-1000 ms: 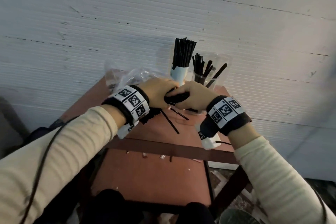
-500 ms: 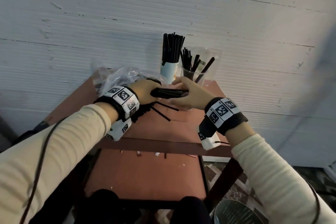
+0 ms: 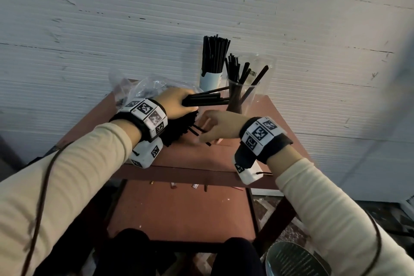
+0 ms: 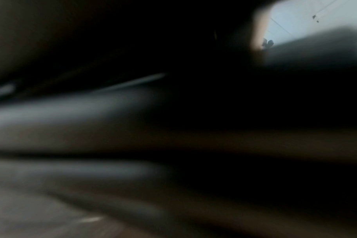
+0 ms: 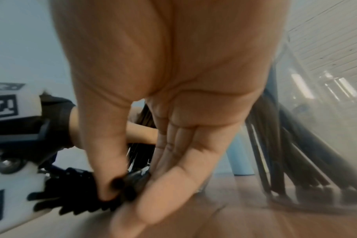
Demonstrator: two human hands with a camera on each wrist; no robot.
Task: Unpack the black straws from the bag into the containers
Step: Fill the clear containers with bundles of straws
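My left hand (image 3: pixel 179 103) grips a bundle of black straws (image 3: pixel 208 99) that lies level, its tips toward the clear plastic cup (image 3: pixel 243 98). That cup holds several straws; a white paper cup (image 3: pixel 210 79) behind it is packed with them. The clear plastic bag (image 3: pixel 145 87) lies under my left hand, a heap of straw ends (image 3: pixel 179 129) spilling from it. My right hand (image 3: pixel 202 129) is low over the table, and its thumb and fingers pinch the ends of a few loose straws (image 5: pixel 130 185). The left wrist view is dark and blurred.
The small red-brown table (image 3: pixel 224 154) stands against a white ribbed wall. Another clear container (image 3: pixel 265 69) sits behind the cups. A lower shelf (image 3: pixel 183 208) carries small scraps. A round metal object (image 3: pixel 291 260) sits on the floor at the lower right.
My right hand has let go of the bundle and dropped to the loose straws on the table. My left hand keeps the bundle, now pointing at the clear cup.
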